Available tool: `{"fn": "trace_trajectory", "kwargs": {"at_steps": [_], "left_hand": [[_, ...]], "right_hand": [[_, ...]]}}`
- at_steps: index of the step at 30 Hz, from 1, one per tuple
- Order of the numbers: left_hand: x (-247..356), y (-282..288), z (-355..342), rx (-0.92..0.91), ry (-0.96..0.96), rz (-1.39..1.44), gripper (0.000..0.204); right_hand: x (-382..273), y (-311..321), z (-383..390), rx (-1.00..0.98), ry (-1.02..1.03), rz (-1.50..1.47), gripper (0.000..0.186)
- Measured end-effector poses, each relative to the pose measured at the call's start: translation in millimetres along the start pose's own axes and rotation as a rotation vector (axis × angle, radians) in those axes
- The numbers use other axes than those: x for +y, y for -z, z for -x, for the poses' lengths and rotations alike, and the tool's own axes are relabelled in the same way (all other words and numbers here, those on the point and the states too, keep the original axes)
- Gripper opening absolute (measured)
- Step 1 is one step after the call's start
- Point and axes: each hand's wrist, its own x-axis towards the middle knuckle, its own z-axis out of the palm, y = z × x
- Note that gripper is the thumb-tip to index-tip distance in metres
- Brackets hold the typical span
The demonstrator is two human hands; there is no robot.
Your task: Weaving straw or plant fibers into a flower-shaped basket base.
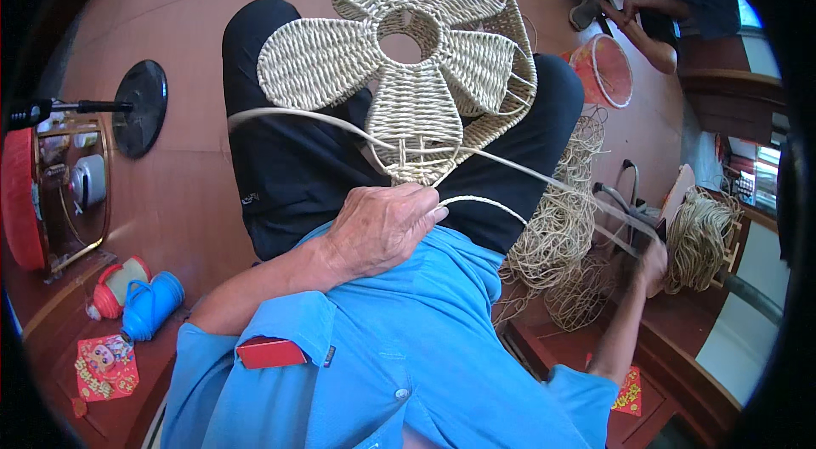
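A flower-shaped basket (319, 67), woven from straw-coloured cord, rests across my thighs with a round hole at its centre. Some petals are filled in; others still show bare frame rods at their tips. My left hand (382, 228) is closed on the near tip of the weave, thumb and fingers pinched at the rim. From that petal's rods a strand of cord (527, 170) runs right toward my right hand (653, 266), which is stretched far out to the side. The fingers there look closed round the strand, though motion blurs them. Another strand curves over my left thigh.
Loose cord (561, 220) lies heaped by my right knee, with a thick bundle (701, 237) farther right. Beyond stands a red bucket (602, 71), near another person's legs and hands (633, 11). At left are a black round base (141, 109) and a blue thermos (153, 304).
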Motion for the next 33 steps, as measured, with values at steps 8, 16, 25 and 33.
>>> {"fn": "trace_trajectory", "kwargs": {"at_steps": [8,16,25,33], "left_hand": [[-2,-1,4,0.067,0.007,0.037,0.028],[6,7,1,-0.006,0.137,-0.017,0.031],[2,24,2,-0.018,0.391,0.439,0.041],[-10,25,0,0.03,0.53,0.889,0.043]], "right_hand": [[53,1,27,0.025,-0.277,-0.439,0.058],[-454,176,182,-0.293,0.65,-1.037,0.028],[-344,87,88,-0.02,0.336,-0.794,0.019],[-338,115,104,0.244,0.408,-0.691,0.021]]}}
